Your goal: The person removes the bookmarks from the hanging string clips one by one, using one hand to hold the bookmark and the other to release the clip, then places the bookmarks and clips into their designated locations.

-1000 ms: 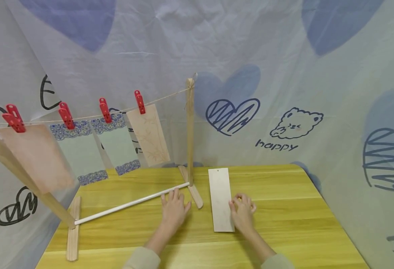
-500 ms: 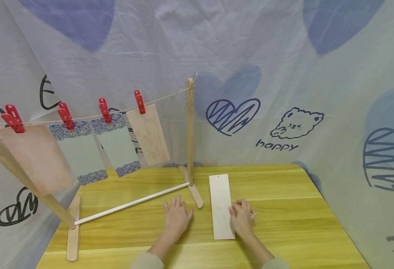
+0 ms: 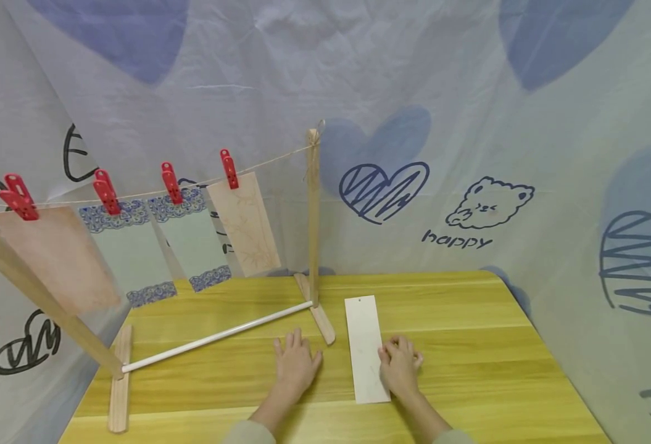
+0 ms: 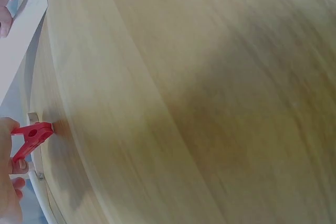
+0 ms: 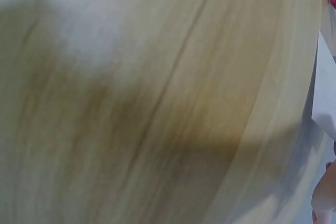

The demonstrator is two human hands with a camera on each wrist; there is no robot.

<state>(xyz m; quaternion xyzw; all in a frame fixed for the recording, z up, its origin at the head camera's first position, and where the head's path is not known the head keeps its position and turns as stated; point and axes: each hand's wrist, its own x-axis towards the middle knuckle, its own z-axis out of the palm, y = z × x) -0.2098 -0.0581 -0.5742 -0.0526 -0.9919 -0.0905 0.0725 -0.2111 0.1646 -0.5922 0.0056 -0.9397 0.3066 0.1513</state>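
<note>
Right hand (image 3: 400, 370) pinches the right edge of a narrow pale card (image 3: 365, 348) over the yellow wooden table (image 3: 486, 364); the left hand (image 3: 294, 372), to the card's left and apart from it, pinches a red clip (image 4: 32, 137). Beyond, farther left, a wooden rack (image 3: 314, 228) carries four sheets (image 3: 194, 239) clipped to its string (image 3: 275, 161).

Pale, creased sheeting (image 3: 425, 49) surrounds a yellow wood-grain table (image 3: 497, 382) with rounded corners — its print: blue hearts (image 3: 385, 192), a line-drawn bear (image 3: 490, 203), "happy" lettering (image 3: 457, 239).
</note>
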